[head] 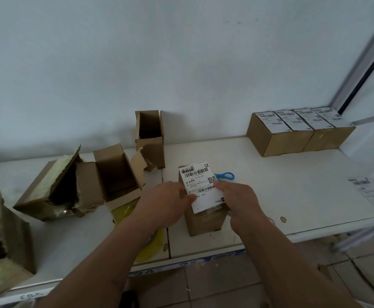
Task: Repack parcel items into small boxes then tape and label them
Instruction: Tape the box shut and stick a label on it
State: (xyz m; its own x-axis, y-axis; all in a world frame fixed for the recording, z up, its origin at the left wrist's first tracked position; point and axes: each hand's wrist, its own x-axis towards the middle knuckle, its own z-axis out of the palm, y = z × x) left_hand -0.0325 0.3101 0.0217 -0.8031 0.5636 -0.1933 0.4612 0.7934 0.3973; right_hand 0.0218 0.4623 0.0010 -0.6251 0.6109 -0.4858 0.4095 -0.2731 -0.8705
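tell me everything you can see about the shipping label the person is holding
The shipping label is a white paper sheet printed with black barcodes, a QR code and small text. It lies tilted over the top of a small brown cardboard box, its lower edge overhanging the front. The left hand and right hand pinch its lower side edges.

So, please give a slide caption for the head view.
Both hands hold a shipping label over a small box on the table.
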